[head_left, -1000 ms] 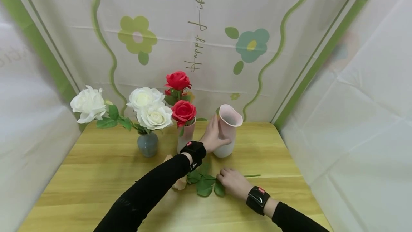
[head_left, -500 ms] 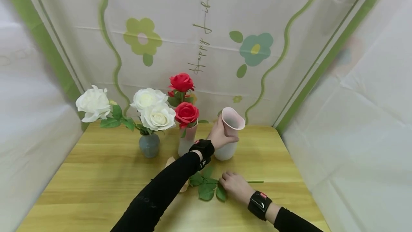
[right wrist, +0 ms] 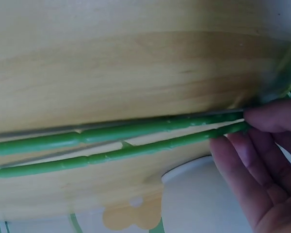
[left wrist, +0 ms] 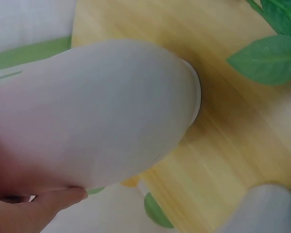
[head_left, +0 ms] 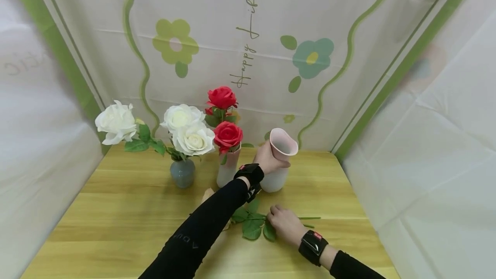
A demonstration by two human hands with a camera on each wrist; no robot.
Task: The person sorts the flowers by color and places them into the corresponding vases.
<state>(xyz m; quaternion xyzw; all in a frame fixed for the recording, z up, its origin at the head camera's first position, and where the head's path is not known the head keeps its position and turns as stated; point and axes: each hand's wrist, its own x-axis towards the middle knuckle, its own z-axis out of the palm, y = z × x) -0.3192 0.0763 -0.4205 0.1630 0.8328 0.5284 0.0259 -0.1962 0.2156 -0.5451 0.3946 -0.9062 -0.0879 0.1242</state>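
Note:
My left hand [head_left: 267, 158] grips the neck of a wavy-rimmed vase [head_left: 274, 181], pink above and white below, standing on the wooden table. In the left wrist view the vase's rounded body [left wrist: 116, 111] fills the middle, a fingertip against its side. Nearer the front, my right hand [head_left: 286, 224] pinches two green flower stems [right wrist: 150, 145] between thumb and fingers, close over the table. Green leaves [head_left: 252, 228] spread left of that hand. Peach petals [head_left: 207, 193] show at the stems' far end, mostly hidden behind the left sleeve.
A blue-grey vase [head_left: 182, 174] with white roses [head_left: 193, 138] stands at the left. Beside it, a slimmer pink-and-white vase [head_left: 227, 168] holds red roses [head_left: 227, 136], close to my left wrist. A printed curtain [head_left: 217, 20] rises behind the table [head_left: 116, 210].
My left hand has closed from lying against the vase's side to gripping its neck. A second stem end now shows beyond my right hand. The head view has shifted slightly.

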